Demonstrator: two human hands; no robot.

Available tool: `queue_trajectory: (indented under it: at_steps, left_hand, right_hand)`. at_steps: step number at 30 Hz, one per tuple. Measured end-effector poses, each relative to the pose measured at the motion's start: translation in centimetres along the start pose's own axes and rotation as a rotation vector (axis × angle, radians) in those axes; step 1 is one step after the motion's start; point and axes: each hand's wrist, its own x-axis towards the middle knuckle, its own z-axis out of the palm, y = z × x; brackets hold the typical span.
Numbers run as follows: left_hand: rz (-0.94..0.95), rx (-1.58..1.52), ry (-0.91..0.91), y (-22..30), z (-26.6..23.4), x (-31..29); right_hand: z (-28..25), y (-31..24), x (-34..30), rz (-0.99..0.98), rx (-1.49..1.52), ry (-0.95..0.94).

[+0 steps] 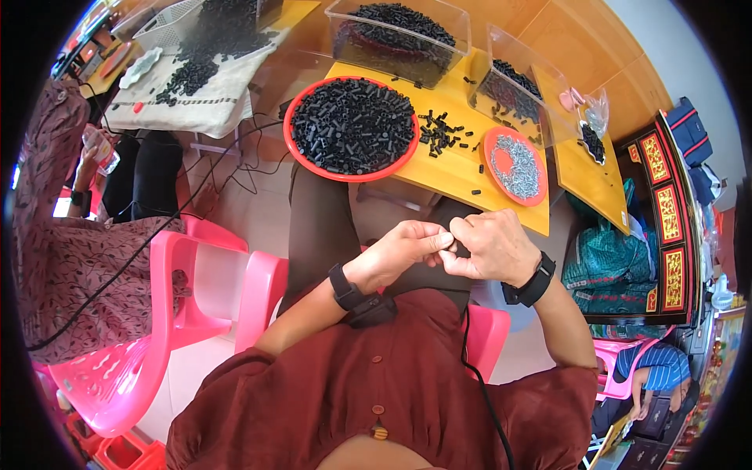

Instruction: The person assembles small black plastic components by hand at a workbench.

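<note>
My left hand [395,252] and my right hand [499,244] meet in front of my lap, fingertips pinched together. A small dark piece shows in part between them; the fingers hide what it is. Beyond the hands, a round red tray [352,178] is heaped with short black cylindrical parts [352,125]. Several loose black pieces [441,135] are scattered on the yellow table [415,174] beside it. To their right sits a smaller orange-red plate [501,163] of small silvery metal pieces [523,182], the container nearest my right hand.
Two clear plastic bins [376,63] [501,106] of black parts stand at the table's back. On the left, a person in a patterned top [94,274] sits by a pink chair [160,313]. Black cables cross that side. Green sacks [607,262] lie right; another person [654,368] sits behind.
</note>
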Motion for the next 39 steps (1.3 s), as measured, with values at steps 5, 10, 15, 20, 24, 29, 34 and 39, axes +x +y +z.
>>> queue_trajectory:
  at_steps: [5, 10, 15, 20, 24, 29, 34, 39]
  left_hand:
    - [0.059, 0.01, -0.075, -0.2, 0.4, 0.1]
    - [0.051, 0.033, 0.034, -0.5, 0.6, 0.2]
    - [0.053, 0.089, 0.1, -2.3, 0.3, 0.8]
    - [0.007, 0.175, 0.177, -2.9, -0.3, 1.1]
    - [-0.053, 0.0, 0.325, -1.9, -0.6, 0.9]
    - [-0.011, -0.022, 0.314, -1.7, -0.7, 1.0]
    - [-0.026, -0.037, 0.314, -1.4, -0.4, 0.7]
    - [-0.039, -0.023, 0.304, -1.2, -0.6, 0.9]
  right_hand:
    - [0.0, 0.0, -0.7, -0.017, -0.02, 0.093]
    - [1.0, 0.3, -1.4, -0.014, -0.086, 0.096]
    - [2.8, 0.2, -2.2, 0.04, 0.028, 0.121]
    - [1.7, 1.4, -2.1, 0.25, 0.336, -0.41]
    - [-2.0, 5.0, -0.6, 0.416, 0.322, -0.478]
    - [-6.9, 12.0, 0.6, 0.827, 0.636, 0.633]
    - [-1.7, 12.9, -0.9, 0.625, 0.267, 0.354]
    - [4.5, 10.6, -2.9, 0.616, 0.149, 0.226]
